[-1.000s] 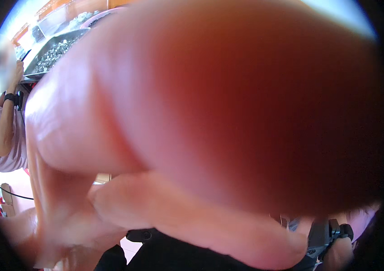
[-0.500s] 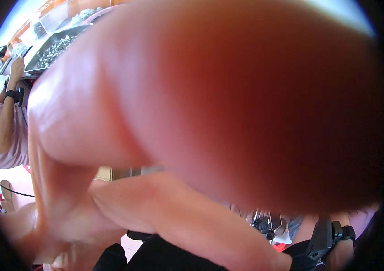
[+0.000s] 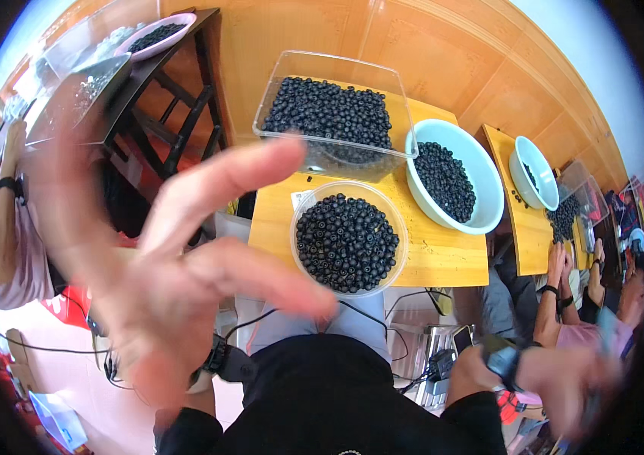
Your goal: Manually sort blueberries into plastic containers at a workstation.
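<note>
Beads (image 3: 347,243), black and round, fill a round clear tub (image 3: 346,187) at the near edge of the yellow table (image 3: 447,262), its rim seeming to reach just past that edge. Being round, the tub has no long axis. From the left hand (image 3: 151,292), it lies at about two o'clock; from the right hand (image 3: 572,383), at ten. Left is nearer in this view: one finger overlaps the tub's rim at seven o'clock, but the hand looks raised toward the camera, and I cannot tell whether they touch. Its grip is spread, fingers well apart, with nothing seen in it. The right grip is too blurred to tell its state. Around the tub, a clear bin (image 3: 352,167) of beads stands at twelve o'clock and a pale blue basin (image 3: 481,178) at two. Wood shows at four and nine; six gives onto the lap (image 3: 291,330).
</note>
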The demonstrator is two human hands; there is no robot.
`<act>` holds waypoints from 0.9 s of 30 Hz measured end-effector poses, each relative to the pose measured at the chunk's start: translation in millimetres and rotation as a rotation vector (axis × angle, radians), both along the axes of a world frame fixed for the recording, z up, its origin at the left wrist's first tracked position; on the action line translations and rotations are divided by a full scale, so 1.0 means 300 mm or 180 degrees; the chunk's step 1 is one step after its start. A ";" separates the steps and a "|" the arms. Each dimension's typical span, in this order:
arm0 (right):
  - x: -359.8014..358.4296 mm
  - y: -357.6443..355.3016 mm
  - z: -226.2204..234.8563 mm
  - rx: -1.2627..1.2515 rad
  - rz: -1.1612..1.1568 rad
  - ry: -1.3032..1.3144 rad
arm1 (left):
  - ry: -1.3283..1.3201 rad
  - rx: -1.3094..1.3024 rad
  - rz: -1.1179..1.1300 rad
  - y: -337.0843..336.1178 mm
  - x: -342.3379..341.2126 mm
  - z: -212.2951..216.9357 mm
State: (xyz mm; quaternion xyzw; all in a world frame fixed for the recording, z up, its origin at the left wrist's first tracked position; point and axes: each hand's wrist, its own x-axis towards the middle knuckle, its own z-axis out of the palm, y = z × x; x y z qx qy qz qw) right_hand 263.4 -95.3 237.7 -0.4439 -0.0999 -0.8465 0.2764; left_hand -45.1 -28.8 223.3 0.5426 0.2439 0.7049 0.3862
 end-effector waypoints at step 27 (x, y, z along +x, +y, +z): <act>-0.189 0.143 -0.726 -0.3595 0.5826 0.5232 | 0.2776 -0.1208 -0.0043 0.202 0.247 -0.793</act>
